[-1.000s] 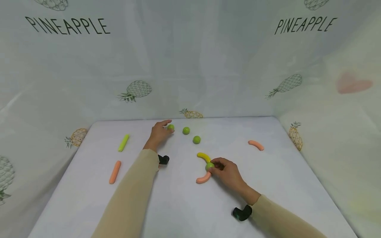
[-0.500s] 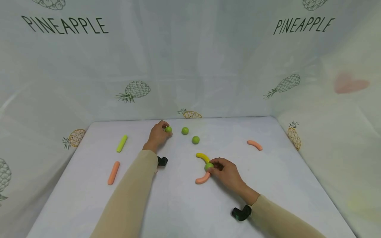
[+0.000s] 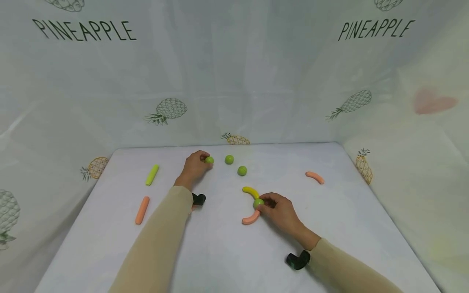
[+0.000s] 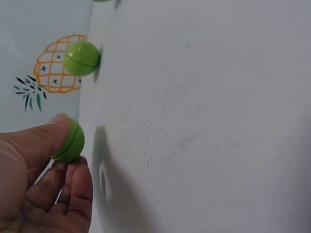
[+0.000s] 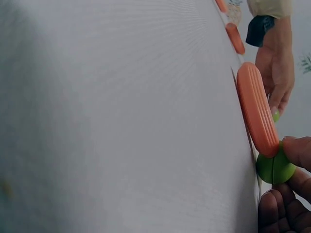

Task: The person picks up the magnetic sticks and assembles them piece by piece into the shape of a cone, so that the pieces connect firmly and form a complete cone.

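Observation:
Near the table's back edge my left hand pinches a green ball between thumb and fingers. In the left wrist view a shadow lies on the table beside that ball. At mid-table my right hand pinches another green ball with thumb and fingertips. This ball sits between a yellow curved piece and an orange curved piece. The orange piece appears ridged and touches the ball in the right wrist view. Two more green balls, one farther back and one nearer, lie between the hands.
On the left lie a yellow-green stick and an orange stick. An orange curved piece rests at the right. Another orange piece is mostly hidden by the left wrist. A pineapple-printed curtain surrounds the white table.
My left fingers, first extended around the green ball, have closed on it. That ball has shifted slightly toward me. My right hand keeps its place on the other ball.

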`<state>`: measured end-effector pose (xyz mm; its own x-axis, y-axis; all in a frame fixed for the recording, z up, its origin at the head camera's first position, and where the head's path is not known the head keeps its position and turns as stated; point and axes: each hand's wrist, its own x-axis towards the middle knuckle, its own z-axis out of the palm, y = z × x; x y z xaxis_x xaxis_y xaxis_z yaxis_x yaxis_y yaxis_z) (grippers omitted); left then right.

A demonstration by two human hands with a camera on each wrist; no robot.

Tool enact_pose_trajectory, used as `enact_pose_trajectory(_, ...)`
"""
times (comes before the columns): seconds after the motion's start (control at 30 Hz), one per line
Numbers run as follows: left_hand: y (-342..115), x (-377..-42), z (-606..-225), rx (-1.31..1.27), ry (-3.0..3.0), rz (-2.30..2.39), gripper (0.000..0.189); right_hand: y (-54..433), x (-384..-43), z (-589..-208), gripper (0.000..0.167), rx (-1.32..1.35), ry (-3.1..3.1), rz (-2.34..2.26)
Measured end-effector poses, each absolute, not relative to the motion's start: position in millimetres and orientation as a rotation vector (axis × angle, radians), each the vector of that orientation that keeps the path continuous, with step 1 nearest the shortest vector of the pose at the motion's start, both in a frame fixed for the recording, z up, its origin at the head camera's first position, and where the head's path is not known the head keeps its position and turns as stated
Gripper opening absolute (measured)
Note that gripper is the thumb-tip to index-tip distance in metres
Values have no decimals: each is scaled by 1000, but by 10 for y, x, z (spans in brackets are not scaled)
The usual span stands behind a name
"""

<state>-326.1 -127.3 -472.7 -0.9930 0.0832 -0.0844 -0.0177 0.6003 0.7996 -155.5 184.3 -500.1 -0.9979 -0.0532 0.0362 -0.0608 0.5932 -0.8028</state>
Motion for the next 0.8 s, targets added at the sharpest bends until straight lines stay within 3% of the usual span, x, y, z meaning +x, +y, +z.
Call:
enact_pose_trajectory(0.47, -1123, -2979, -4666, 296, 2675, 1397, 42, 1887, -1576, -5014, 31, 105, -2796, 1432)
enact_pose_trajectory(0.8, -944, -2623, -4751, 312, 2626, 1434, 37, 1868, -1574, -5016, 32, 135, -2788, 1425)
